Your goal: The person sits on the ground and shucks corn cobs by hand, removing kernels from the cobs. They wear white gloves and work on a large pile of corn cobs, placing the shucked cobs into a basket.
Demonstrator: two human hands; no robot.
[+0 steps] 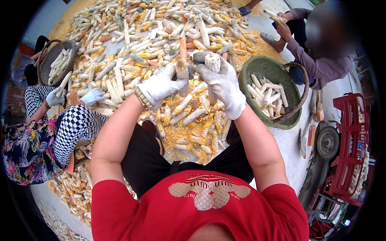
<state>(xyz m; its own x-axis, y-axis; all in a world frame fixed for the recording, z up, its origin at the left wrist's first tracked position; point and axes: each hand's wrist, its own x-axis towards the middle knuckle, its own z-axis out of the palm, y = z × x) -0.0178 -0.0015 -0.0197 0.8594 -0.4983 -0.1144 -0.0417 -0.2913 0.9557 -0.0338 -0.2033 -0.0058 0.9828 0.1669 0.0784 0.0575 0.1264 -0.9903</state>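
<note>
White work gloves with grey palms cover both my hands, raised side by side over a heap of corn cobs (141, 45). My left hand (164, 82) grips an upright reddish-brown corn cob (183, 52) between thumb and fingers. In my right hand (223, 79) is a whitish corn cob (213, 62), its end pointing up beside the thumb. Most cobs in the heap look stripped; some keep yellow kernels. Loose yellow kernels (190, 137) and partly stripped cobs lie between my legs.
A green basket (247, 78) with a curved handle holds pale cobs at my right. Another basket (71, 64) stands at far left. A gloved co-worker (33, 141) sits at left; another person (319, 66) at upper right holds a cob. A red cargo vehicle (346, 150) stands at right.
</note>
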